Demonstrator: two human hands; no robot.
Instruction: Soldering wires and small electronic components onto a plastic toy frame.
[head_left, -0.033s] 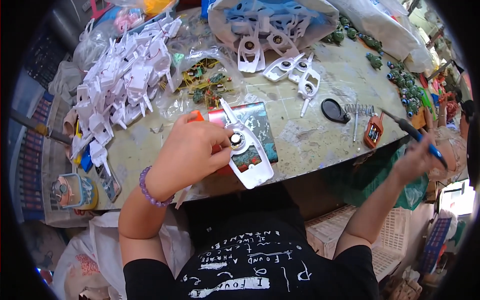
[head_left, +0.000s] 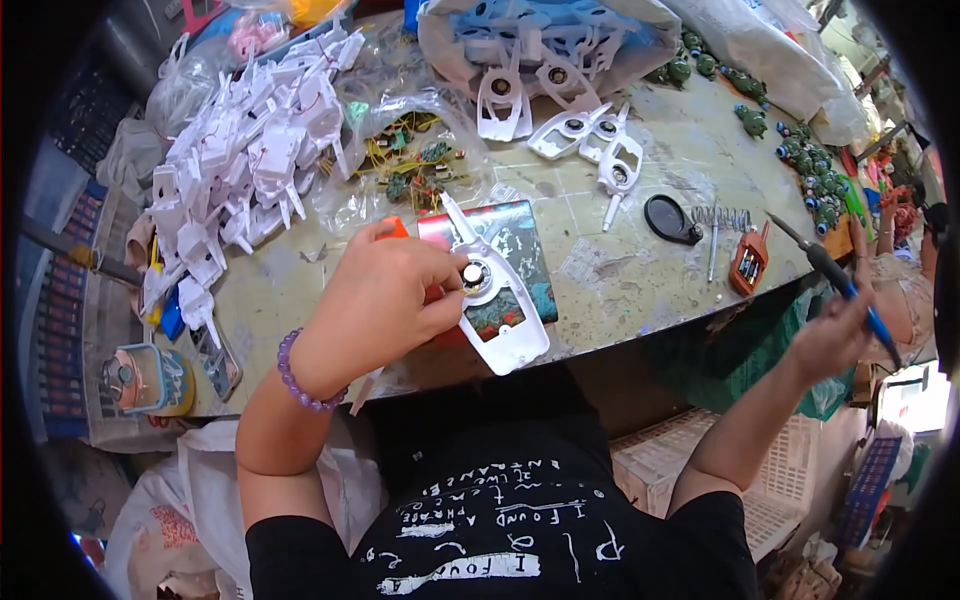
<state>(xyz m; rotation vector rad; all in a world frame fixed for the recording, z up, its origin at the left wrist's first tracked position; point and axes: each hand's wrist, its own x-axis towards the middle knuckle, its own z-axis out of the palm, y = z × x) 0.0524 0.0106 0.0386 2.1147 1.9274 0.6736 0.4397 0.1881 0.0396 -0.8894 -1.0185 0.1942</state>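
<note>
My left hand (head_left: 385,290), with a purple bead bracelet at the wrist, is closed on the left edge of a white plastic casing (head_left: 522,342). A round speaker-like part (head_left: 476,277) sits in the casing near my fingertips. Beneath it lies a flat, colourful rectangular board (head_left: 535,255). Something orange (head_left: 398,228) shows partly behind my left hand. Off to the right, my right hand (head_left: 835,335) grips a soldering iron (head_left: 828,268) with a blue and black handle. Its tip points up and left, apart from the casing, near the spring-shaped holder.
Many white casings (head_left: 250,160) are heaped at the left, beside a bag of wired circuit boards (head_left: 420,165). More casings (head_left: 620,170) lie beyond. A black round lens (head_left: 670,220), a coiled spring (head_left: 722,217) and a red battery holder (head_left: 748,262) lie at the right. Green parts (head_left: 810,175) line the far right.
The soldering iron has turned a little steeper, its handle end swinging down. My right hand has shifted slightly with it. My left hand and the casing are nearly still.
</note>
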